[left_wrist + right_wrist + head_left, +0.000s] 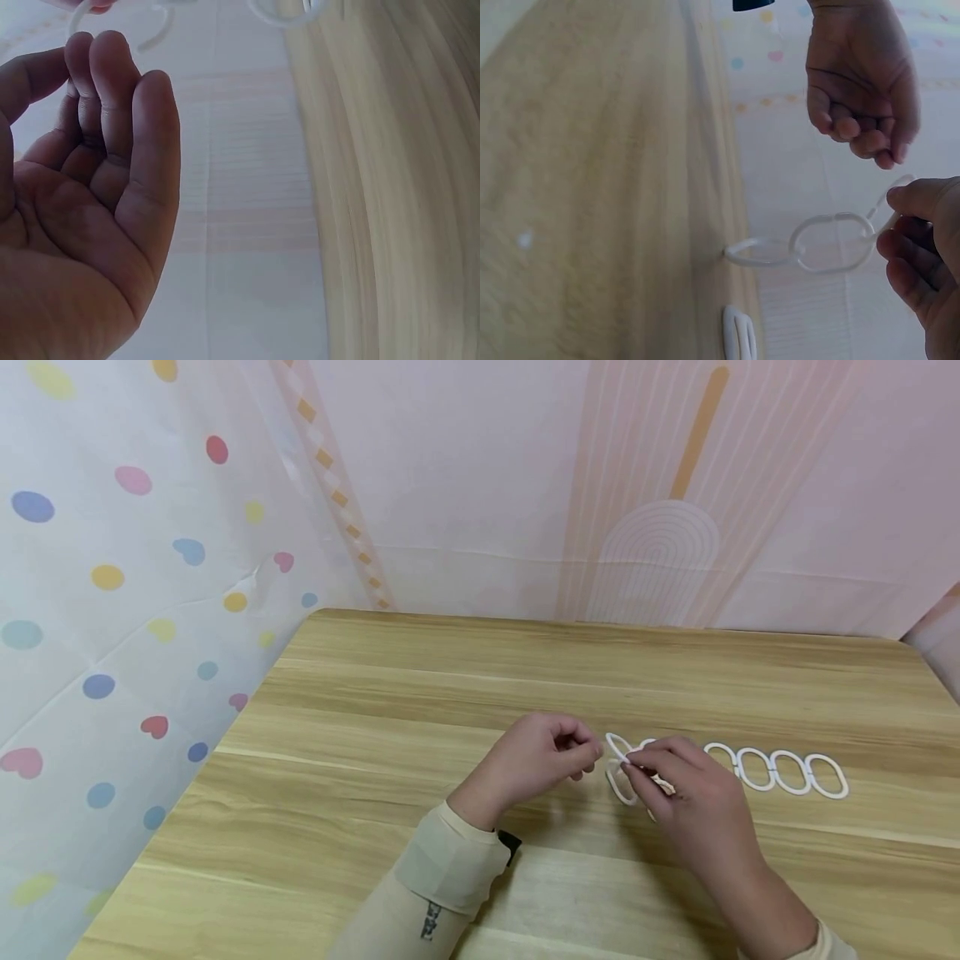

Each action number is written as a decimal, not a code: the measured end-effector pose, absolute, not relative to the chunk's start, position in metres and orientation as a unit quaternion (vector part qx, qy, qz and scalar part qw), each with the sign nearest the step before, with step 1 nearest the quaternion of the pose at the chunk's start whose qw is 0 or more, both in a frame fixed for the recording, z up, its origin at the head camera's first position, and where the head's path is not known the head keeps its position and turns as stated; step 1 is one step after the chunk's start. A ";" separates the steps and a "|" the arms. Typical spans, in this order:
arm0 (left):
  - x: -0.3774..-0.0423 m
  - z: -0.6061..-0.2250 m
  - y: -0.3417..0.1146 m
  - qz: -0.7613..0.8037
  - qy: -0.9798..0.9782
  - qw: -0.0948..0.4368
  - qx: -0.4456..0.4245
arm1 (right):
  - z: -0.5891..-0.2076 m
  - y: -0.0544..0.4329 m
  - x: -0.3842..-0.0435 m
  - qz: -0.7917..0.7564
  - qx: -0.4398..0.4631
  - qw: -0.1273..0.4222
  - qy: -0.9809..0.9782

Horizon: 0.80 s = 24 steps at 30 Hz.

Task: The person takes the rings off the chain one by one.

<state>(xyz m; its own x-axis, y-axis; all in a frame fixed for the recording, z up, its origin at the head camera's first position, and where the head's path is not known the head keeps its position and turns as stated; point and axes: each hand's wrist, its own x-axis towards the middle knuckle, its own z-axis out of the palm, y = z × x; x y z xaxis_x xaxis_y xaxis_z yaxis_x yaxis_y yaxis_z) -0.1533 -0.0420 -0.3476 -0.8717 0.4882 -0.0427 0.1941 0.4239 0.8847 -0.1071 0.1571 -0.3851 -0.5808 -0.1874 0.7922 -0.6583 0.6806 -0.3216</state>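
Note:
Between thumb and fingertips, my right hand [701, 797] pinches a white oval chain link [617, 744] above the table. More white links hang joined below it, and the right wrist view shows one of these hanging links [829, 271] face-on. Just left of the pinched link is my left hand [528, 764], its fingers loosely bent with nothing in them. The left wrist view shows its bare palm [67, 217], with blurred white links beyond the fingertips. My right fingers partly hide the chain.
To the right of my right hand, a row of linked white ovals [809, 770] lies on the wooden table [420, 677]. A pale patterned cloth [465, 485] hangs behind the table, and a dotted one [67, 593] at the left.

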 end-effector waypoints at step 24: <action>-0.150 -0.353 -0.030 0.459 0.848 0.088 0.250 | -0.369 0.159 -0.099 0.452 0.143 0.308 -0.825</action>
<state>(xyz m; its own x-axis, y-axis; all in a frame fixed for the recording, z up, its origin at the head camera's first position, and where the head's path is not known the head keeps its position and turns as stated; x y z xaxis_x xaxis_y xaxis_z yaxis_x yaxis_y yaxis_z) -0.1498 -0.0300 -0.3535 -0.8594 0.5049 0.0810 0.3439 0.4535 0.8223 -0.0991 0.1588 -0.3690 -0.7700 0.0424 0.6367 -0.5137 0.5506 -0.6580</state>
